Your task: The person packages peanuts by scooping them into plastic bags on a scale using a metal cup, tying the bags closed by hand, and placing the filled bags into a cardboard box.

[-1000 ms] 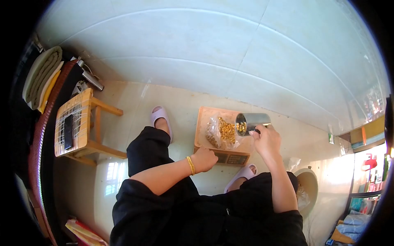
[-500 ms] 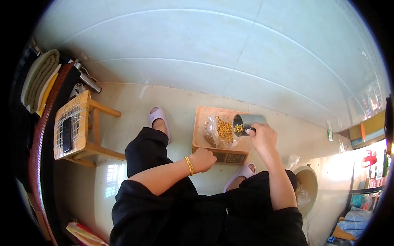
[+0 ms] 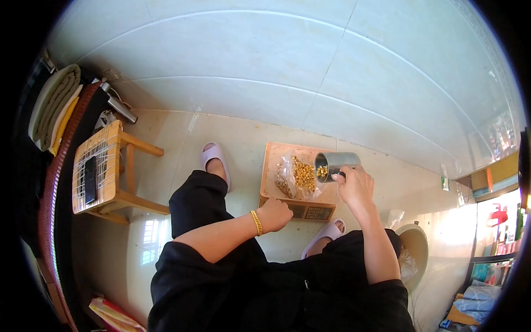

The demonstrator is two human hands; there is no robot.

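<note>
Looks down on a glossy beige floor [image 3: 182,166] running up to a pale tiled wall [image 3: 221,44]. Shows, near that wall, a scale [image 3: 276,152] with an orange tray on top and a dark keypad panel [image 3: 319,213] along the front. Has an open clear plastic bag [image 3: 284,172] of golden kernels [image 3: 303,175] lying on the tray.

Grips a metal cup [image 3: 345,159] in the right hand [image 3: 355,186], fingers wrapped at the handle. Holds it sideways, mouth towards the bag, more golden kernels inside near the rim. Cannot tell of any contact between cup and tray.

Curls the left hand [image 3: 275,215] into a loose fist at the front edge of the scale, beside the panel; cannot tell of anything inside, fingertips being hidden. Wears a yellow bracelet [image 3: 256,223] on that wrist, and pale purple sandals [image 3: 212,152] on both feet.

Includes, off to the left, a wooden stool [image 3: 114,166] with a dark flat object [image 3: 90,181] on its corded seat; to the right, a pale bucket [image 3: 423,246] beside the leg.
</note>
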